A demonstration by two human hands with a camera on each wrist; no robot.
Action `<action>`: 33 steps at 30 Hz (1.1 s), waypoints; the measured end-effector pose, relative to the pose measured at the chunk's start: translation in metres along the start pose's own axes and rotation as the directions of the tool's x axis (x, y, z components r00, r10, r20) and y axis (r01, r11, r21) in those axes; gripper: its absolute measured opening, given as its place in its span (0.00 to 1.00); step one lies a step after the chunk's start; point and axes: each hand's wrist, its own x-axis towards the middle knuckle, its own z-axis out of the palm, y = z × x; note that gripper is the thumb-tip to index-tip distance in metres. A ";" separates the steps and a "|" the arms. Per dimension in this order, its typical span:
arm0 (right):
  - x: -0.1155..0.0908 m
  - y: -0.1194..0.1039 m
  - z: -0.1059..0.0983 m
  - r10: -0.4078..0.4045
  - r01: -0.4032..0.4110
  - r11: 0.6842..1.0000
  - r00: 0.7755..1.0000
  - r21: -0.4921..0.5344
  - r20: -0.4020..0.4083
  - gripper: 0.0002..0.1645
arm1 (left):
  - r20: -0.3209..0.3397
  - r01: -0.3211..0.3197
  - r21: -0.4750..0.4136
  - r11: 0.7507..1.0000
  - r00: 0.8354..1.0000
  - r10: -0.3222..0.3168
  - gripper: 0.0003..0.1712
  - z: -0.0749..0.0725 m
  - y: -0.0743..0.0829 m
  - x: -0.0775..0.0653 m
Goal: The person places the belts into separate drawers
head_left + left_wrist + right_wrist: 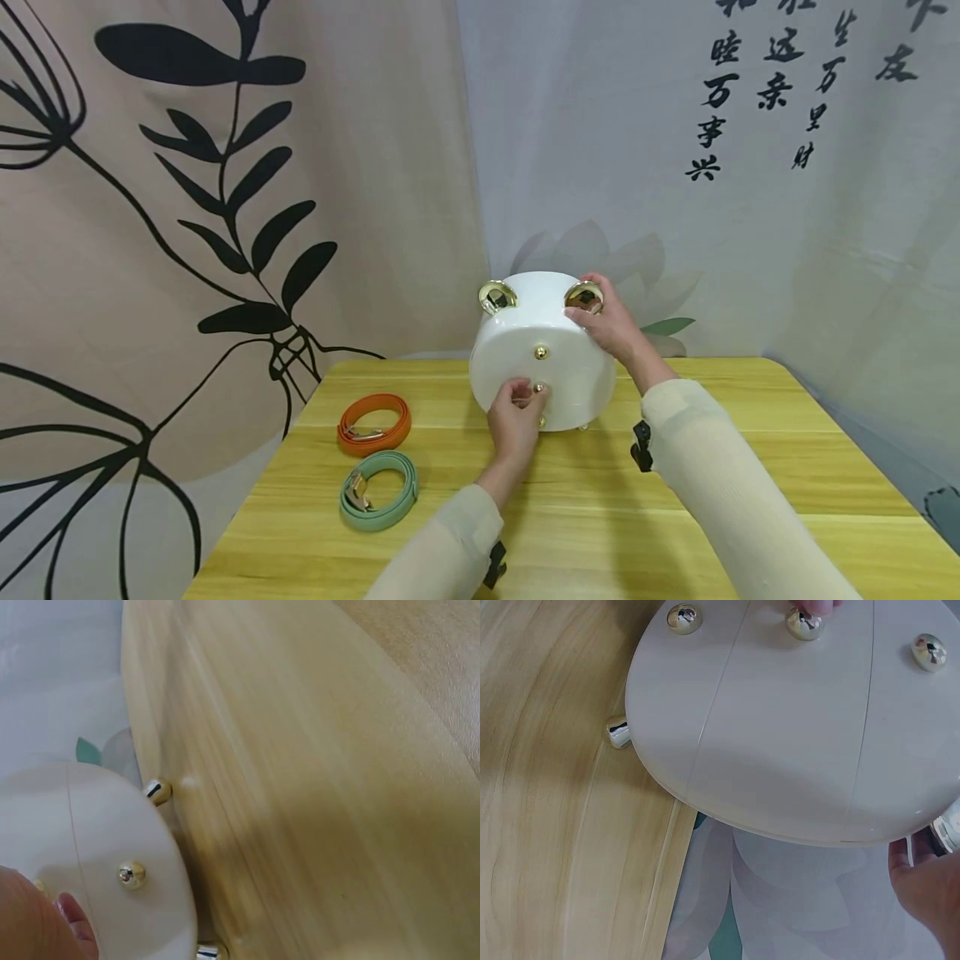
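Note:
A white rounded box (pixel 577 383) with gold ears and gold knobs down its front stands on short gold feet, seams running between the knobs. My left hand (pixel 516 421) is at the box front, its thumb and fingertips pinching the middle gold knob (pixel 805 625). Above and below it, the top knob (pixel 542 352) and the lowest knob (pixel 131 875) are untouched. With thumb and fingers round the right gold ear (pixel 584 297), my right hand (pixel 617 321) holds the box top. The left gold ear (pixel 497 296) is free of both hands.
On the wooden table (pixel 675 517), left of the box, lie a coiled orange strap (pixel 401 425) and a coiled green strap (pixel 408 496), both with metal clasps. A printed curtain (pixel 390 167) hangs close behind the table's far edge.

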 end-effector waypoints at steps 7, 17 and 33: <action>0.002 0.002 0.000 0.007 -0.007 1.000 1.000 -0.003 0.003 0.40 | 0.003 0.008 -0.016 1.000 1.000 -0.008 0.14 0.003 -0.004 -0.002; 0.002 0.001 0.000 0.009 -0.009 1.000 1.000 0.018 0.002 0.41 | -0.010 0.007 -0.016 1.000 1.000 -0.007 0.12 0.011 -0.009 0.000; 0.003 0.002 0.000 0.025 -0.025 1.000 1.000 0.019 -0.003 0.40 | -0.087 0.003 -0.031 1.000 0.996 -0.006 0.11 0.020 -0.008 0.001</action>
